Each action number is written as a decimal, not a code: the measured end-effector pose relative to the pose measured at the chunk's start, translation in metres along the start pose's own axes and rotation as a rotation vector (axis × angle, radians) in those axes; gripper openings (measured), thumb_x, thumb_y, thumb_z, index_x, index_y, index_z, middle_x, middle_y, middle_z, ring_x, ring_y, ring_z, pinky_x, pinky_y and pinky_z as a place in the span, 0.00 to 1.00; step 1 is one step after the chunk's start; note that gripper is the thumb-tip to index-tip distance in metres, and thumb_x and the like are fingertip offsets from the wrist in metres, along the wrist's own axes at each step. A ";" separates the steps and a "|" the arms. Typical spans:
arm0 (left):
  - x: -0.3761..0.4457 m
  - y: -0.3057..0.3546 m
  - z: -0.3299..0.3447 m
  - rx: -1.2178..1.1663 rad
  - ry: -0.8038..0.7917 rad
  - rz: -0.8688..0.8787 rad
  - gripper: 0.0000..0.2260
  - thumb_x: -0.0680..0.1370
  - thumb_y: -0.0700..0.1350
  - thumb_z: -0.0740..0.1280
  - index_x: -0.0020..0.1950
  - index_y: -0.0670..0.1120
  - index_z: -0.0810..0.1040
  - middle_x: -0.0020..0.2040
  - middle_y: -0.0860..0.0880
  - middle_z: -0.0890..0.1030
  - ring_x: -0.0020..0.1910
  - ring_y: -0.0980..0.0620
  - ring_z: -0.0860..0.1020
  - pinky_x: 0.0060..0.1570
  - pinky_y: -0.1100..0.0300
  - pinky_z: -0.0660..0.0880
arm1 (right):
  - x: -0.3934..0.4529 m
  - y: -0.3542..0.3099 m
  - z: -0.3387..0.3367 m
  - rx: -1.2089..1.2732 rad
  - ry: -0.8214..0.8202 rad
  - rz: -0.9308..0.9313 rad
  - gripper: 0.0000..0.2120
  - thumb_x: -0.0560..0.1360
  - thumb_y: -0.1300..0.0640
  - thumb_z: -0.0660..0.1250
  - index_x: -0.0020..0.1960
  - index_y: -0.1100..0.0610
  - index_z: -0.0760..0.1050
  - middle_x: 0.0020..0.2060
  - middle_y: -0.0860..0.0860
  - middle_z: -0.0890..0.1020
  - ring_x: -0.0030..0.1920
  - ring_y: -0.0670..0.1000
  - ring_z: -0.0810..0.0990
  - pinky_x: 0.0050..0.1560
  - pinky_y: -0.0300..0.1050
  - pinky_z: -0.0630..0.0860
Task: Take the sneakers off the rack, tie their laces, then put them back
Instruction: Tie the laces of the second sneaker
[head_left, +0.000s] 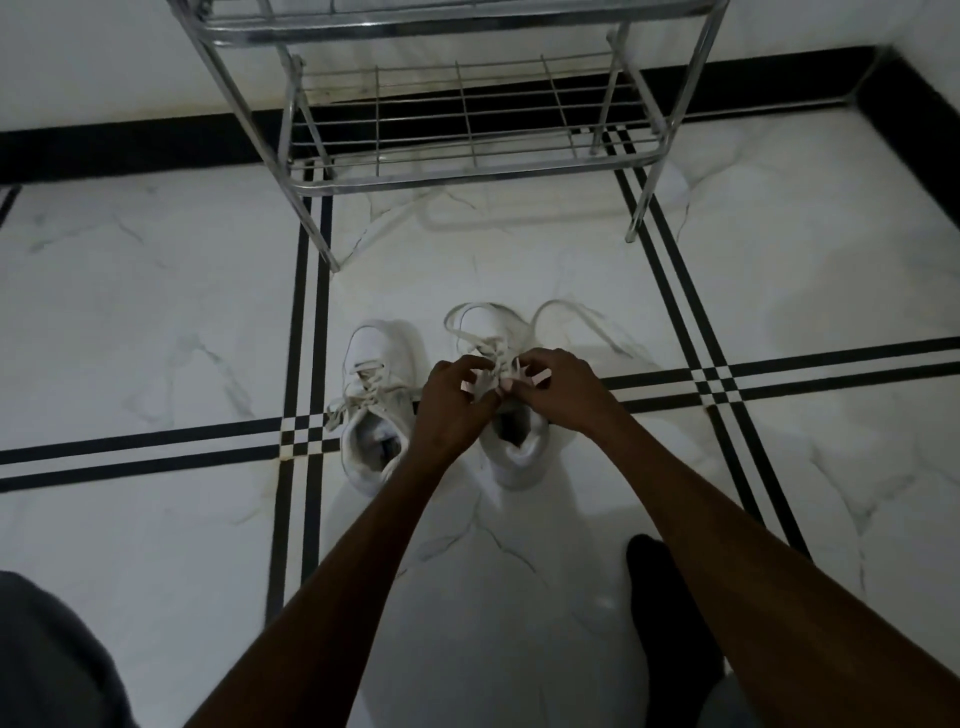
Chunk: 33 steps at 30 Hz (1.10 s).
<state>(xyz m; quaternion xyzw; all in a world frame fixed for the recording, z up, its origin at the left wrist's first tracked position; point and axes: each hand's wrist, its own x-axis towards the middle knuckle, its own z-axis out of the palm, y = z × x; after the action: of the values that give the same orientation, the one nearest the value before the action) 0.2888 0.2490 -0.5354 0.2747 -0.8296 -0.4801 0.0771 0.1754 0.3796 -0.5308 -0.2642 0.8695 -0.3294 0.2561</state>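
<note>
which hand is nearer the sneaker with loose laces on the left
Left. The left hand sits right beside that left sneaker; the right hand is farther off, over the right sneaker, both pinching its laces.

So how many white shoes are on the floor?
2. The left sneaker sits alone on the tiles by the striped crossing. The right sneaker is beside it, under the left hand and right hand working its laces. None visibly hidden.

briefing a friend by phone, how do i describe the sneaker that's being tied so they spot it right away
On the marble floor in front of the metal shoe rack stand two white sneakers. It is the right sneaker, under both hands, with its laces looping toward the rack; the left sneaker is untouched.
</note>
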 end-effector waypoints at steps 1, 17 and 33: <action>0.000 -0.001 -0.003 0.011 0.003 -0.008 0.15 0.73 0.49 0.74 0.59 0.51 0.82 0.48 0.52 0.75 0.49 0.45 0.82 0.43 0.42 0.83 | -0.001 -0.002 0.002 0.003 0.001 -0.005 0.21 0.73 0.45 0.73 0.63 0.54 0.79 0.55 0.52 0.84 0.53 0.50 0.82 0.50 0.38 0.75; -0.006 -0.007 -0.016 -0.050 0.102 -0.024 0.03 0.76 0.43 0.72 0.43 0.47 0.80 0.41 0.50 0.83 0.41 0.49 0.83 0.39 0.41 0.83 | -0.005 -0.019 0.013 0.275 -0.018 0.094 0.10 0.74 0.50 0.73 0.49 0.55 0.77 0.49 0.51 0.83 0.49 0.54 0.83 0.44 0.50 0.82; -0.014 -0.004 -0.016 -0.253 -0.063 -0.261 0.06 0.82 0.46 0.61 0.49 0.45 0.75 0.49 0.40 0.81 0.54 0.34 0.80 0.55 0.37 0.80 | -0.003 -0.029 0.010 0.346 -0.051 0.171 0.09 0.79 0.51 0.67 0.53 0.57 0.79 0.51 0.53 0.84 0.52 0.54 0.83 0.55 0.55 0.82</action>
<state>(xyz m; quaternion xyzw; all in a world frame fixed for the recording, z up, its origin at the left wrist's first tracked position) 0.3089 0.2425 -0.5285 0.3528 -0.7219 -0.5948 0.0222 0.1920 0.3580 -0.5159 -0.1494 0.8125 -0.4443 0.3468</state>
